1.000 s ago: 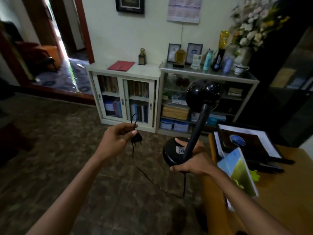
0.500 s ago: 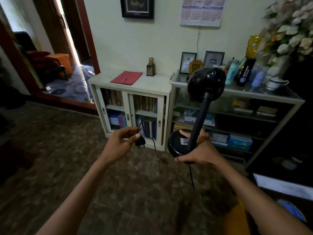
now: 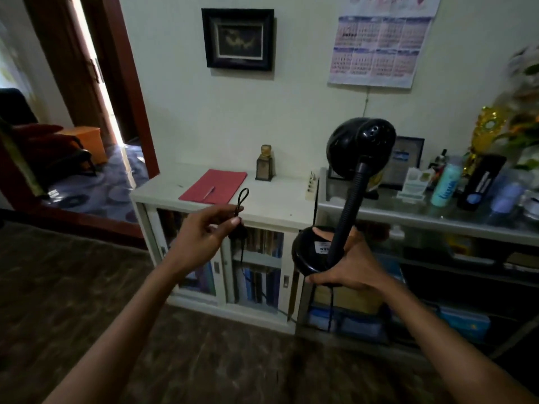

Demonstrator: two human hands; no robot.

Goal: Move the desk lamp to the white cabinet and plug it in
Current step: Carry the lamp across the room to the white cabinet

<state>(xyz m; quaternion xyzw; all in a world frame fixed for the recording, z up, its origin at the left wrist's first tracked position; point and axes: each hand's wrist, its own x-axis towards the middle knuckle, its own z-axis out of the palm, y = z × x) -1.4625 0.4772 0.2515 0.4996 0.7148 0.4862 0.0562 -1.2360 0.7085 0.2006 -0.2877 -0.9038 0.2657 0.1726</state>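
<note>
A black desk lamp [image 3: 360,144] with a flexible neck and round base is held upright in the air by my right hand [image 3: 347,265], which grips the base from below. My left hand [image 3: 201,234] pinches the lamp's black plug [image 3: 237,230], with a loop of cord sticking up above the fingers and the rest hanging down. Just beyond both hands stands the white cabinet [image 3: 277,205], low, with glass sliding doors and books inside. A white power strip [image 3: 311,186] lies at the right edge of its top.
On the cabinet top lie a red folder [image 3: 214,186] with a pen and a small trophy [image 3: 264,164]. A glass-topped shelf [image 3: 423,217] crowded with bottles, frames and flowers stands to the right. An open doorway [image 3: 96,112] is at left. Dark patterned floor lies below.
I have walked closer to the white cabinet, which now fills the middle of the view. Both hands have kept their hold, and the lamp and plug now hang just in front of the cabinet top.
</note>
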